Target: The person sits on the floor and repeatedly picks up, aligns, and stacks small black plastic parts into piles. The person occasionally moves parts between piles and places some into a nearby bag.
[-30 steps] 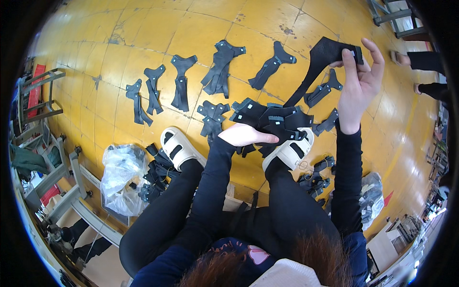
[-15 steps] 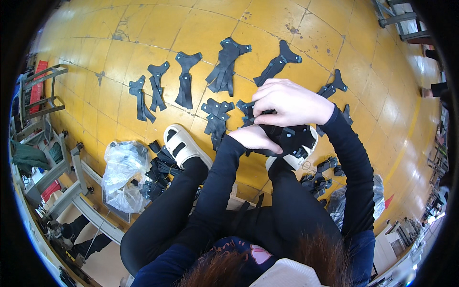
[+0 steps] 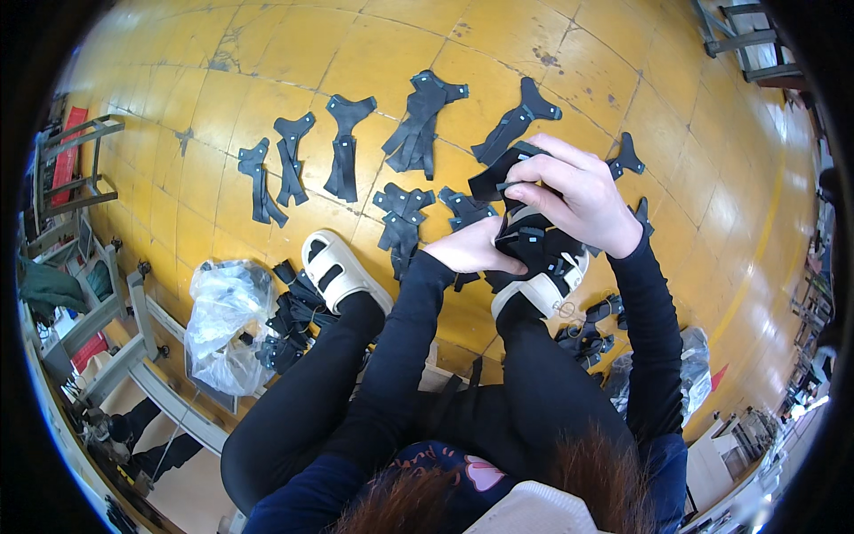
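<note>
My left hand [image 3: 473, 247] is closed on a stack of black fabric straps [image 3: 534, 242] with small pale tags, above my right sandal. My right hand [image 3: 578, 191] pinches one black strap piece [image 3: 491, 184], lifted just above that stack; whether its lower end still touches the stack I cannot tell. Beyond my hands, similar Y-shaped black pieces lie in small piles on the floor, among them a large pile [image 3: 425, 125], a two-piece pile [image 3: 341, 147] and one nearer my left hand [image 3: 402, 214].
Yellow tiled floor [image 3: 267, 62] surrounds me. Beside my left leg are a clear plastic bag [image 3: 227, 320] and bundled black straps [image 3: 298, 316]. More bundles [image 3: 587, 334] lie by my right leg with another plastic bag [image 3: 696, 365]. Metal frames [image 3: 84, 165] stand at the left.
My right hand has moved right and slightly down, lifting a black strap piece away from the stack. The left hand keeps its hold almost in place.
</note>
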Motion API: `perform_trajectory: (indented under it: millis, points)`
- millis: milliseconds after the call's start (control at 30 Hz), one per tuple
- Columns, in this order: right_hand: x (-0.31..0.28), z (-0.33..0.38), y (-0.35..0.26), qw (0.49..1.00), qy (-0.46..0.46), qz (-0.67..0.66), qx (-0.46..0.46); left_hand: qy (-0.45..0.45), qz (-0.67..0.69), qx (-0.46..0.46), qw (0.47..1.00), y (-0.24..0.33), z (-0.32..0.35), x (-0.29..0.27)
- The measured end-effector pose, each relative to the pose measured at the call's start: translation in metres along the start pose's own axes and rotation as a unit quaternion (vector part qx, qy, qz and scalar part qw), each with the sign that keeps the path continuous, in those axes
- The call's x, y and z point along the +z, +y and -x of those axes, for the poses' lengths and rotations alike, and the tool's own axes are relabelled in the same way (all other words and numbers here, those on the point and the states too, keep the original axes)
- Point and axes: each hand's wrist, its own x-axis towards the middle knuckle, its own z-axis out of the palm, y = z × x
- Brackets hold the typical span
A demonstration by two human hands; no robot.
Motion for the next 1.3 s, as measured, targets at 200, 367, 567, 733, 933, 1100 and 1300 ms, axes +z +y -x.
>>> perform_trajectory:
  millis: [200,367,567,733,933,1100,1300]
  points:
    - [-0.009,0.008,-0.005,0.994,0.076,0.020,0.071,0.010,0.002,0.029,1.000,0.008,0.005,-0.006]
    - [-0.032,0.015,-0.016,0.992,0.091,0.059,0.061,0.018,-0.022,0.032,0.999,0.001,0.003,0.001]
    - [-0.050,0.033,-0.011,0.955,0.266,0.109,-0.077,-0.014,-0.042,0.029,0.999,0.010,-0.005,0.003]
    - [-0.064,0.038,-0.001,0.877,0.471,0.089,-0.032,0.002,0.000,-0.010,1.000,0.026,0.006,-0.002]
    - [-0.087,-0.005,0.005,0.879,0.445,0.153,0.079,0.038,-0.039,0.001,0.999,0.038,0.032,-0.026]
    - [-0.043,-0.074,0.031,0.966,0.209,0.072,0.137,0.135,-0.132,0.006,0.982,0.073,0.096,-0.042]
    - [0.090,-0.145,0.042,0.991,-0.054,-0.061,0.106,0.162,-0.090,0.237,0.954,0.121,0.151,-0.050]
